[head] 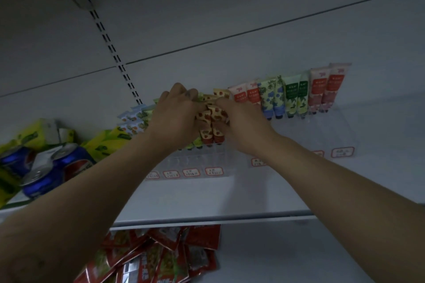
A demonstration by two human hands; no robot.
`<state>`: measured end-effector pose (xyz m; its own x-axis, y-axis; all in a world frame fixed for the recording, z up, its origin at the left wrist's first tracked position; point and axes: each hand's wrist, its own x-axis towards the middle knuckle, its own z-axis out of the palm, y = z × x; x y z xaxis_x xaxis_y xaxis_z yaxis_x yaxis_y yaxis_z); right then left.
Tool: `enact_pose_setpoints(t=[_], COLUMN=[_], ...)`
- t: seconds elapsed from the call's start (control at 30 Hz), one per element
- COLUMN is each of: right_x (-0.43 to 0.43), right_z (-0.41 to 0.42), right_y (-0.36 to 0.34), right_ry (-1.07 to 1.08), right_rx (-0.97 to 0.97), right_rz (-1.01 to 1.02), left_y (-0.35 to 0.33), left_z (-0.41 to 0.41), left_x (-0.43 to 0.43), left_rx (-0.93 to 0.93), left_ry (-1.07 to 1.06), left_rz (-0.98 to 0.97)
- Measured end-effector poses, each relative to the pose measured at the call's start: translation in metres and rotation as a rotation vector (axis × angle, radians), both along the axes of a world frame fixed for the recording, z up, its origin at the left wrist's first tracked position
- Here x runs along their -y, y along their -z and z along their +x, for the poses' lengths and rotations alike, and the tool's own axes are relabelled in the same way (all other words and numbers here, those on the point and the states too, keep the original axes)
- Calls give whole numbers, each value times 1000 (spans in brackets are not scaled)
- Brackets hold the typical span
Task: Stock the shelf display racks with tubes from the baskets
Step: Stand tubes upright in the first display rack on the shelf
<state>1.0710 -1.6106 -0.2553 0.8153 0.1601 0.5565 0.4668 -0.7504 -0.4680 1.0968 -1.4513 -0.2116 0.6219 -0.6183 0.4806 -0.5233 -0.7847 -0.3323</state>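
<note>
Tubes (212,119) sit between left hand (174,112) and right hand (243,119), both gripping them.

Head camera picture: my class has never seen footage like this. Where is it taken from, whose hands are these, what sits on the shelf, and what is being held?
There is no machine here. A person wears one camera on the head, so you look forward along their own bare arms. The left hand and right hand meet at a bunch of yellow-and-red tubes and both grip them at a clear display rack. Further right, more tubes stand in a row: red tubes, blue-flowered tubes, green tubes and pink tubes. Small price labels line the rack's front. Blue drink cans stand on the shelf at left, and red packets lie below.
</note>
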Motion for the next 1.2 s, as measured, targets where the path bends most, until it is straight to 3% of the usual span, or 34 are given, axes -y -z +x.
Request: enact_pose_setpoints(t=[0.3,0.57,0.9,1.2], right_x=[-6,-5,-4,-11], right_z=[3,12,12,5], right_y=[-6,-4,-11,-11], right_ry=[32,-6,51,108], right_rx=[22,-14,-13,-20], right_rz=[-51,69,-94,-85], left_y=[6,8,10,16], left_z=[-3,-2,-4,-8], left_x=[-6,-6,-6,-4], left_rx=[17,-14,8,27], left_ry=[-29,-38,-43,-71], left_rz=[7,-26,-49,-90])
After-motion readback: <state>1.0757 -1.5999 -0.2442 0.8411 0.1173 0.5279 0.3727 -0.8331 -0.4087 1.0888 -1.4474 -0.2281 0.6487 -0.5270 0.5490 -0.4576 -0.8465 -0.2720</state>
